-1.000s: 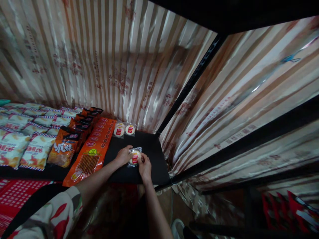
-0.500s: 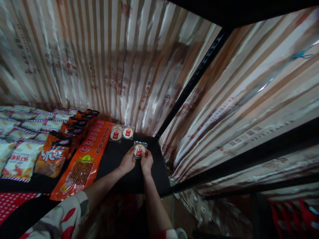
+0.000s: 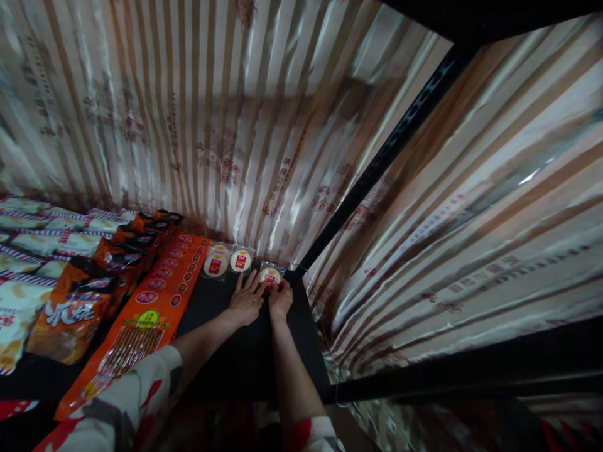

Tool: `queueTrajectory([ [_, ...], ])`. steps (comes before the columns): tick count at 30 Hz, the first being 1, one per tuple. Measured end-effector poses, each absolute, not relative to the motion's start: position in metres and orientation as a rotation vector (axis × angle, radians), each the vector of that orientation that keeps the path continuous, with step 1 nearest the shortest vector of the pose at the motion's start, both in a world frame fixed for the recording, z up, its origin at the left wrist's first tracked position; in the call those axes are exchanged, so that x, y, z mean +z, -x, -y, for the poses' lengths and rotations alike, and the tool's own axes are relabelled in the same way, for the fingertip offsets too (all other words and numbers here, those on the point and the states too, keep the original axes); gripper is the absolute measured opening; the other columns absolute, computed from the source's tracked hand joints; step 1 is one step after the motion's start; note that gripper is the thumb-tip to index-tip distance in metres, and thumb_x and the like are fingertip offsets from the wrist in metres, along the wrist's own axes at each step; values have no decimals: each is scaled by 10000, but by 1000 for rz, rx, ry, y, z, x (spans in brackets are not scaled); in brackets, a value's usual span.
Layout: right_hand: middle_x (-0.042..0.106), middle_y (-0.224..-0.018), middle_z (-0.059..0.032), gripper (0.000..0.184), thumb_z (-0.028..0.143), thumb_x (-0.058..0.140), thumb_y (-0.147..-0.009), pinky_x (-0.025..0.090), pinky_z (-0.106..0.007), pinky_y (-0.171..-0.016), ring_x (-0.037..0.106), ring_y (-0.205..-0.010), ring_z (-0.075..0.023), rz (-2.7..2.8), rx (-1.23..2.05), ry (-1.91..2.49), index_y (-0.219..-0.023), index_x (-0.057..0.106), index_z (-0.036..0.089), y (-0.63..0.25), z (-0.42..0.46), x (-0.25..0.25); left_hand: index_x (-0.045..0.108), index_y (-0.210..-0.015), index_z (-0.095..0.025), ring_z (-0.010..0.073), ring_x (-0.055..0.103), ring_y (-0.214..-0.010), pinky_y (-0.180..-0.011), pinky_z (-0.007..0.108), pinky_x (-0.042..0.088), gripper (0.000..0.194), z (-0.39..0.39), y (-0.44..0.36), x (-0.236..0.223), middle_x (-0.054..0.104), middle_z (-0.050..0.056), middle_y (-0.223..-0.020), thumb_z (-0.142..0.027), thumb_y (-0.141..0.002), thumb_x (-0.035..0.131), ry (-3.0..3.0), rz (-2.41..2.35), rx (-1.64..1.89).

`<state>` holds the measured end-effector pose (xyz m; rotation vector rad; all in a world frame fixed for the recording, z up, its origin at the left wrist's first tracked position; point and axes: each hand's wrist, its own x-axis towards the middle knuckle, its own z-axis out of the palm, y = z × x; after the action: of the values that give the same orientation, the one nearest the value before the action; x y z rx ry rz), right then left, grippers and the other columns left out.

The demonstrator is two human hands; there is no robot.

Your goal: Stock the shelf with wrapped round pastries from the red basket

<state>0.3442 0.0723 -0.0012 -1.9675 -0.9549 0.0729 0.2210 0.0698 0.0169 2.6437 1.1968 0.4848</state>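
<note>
A round pale cracker in a clear wrapper [image 3: 269, 276] with a red label is at the back of the black shelf [image 3: 221, 351]. My right hand [image 3: 281, 301] pinches its near right edge. My left hand [image 3: 247, 301] lies with fingers stretched out and spread, close to the left side of that cracker; whether a fingertip touches it I cannot tell. Two more wrapped crackers, a left one [image 3: 217, 261] and a middle one [image 3: 240, 260], lie side by side against the striped curtain.
A long orange snack packet [image 3: 162, 282] lies left of the crackers. Beyond it stand rows of orange-and-black bags [image 3: 70, 314] and white snack bags [image 3: 21, 314]. A striped plastic curtain [image 3: 211, 125] hangs behind, and a black metal post [image 3: 377, 169] rises at the shelf's back right corner.
Both hands have moved the wrapped cracker back across the shelf, into line with the other two. My left hand has come off it and spread its fingers. The view has shifted slightly.
</note>
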Motion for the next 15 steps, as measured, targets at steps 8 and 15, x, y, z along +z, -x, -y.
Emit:
queueTrajectory([
  [8, 628, -926, -174, 303, 240, 474, -788, 423, -311, -740, 596, -835, -246, 961, 78, 2002, -998, 610, 69, -348, -99, 2, 376, -1328, -218, 234, 87, -1363, -1077, 493, 34, 490, -97, -231, 10, 293, 59, -1440, -354, -859, 338, -2718, -1315, 495],
  [15, 636, -907, -157, 290, 245, 488, -779, 422, -308, -737, 592, -817, -234, 966, 37, 1965, -984, 619, 88, -350, -117, -5, 387, -1322, -204, 241, 81, -1364, -1073, 499, 47, 497, -111, -235, -3, 270, 87, -1447, -386, -864, 326, -2708, -1374, 554],
])
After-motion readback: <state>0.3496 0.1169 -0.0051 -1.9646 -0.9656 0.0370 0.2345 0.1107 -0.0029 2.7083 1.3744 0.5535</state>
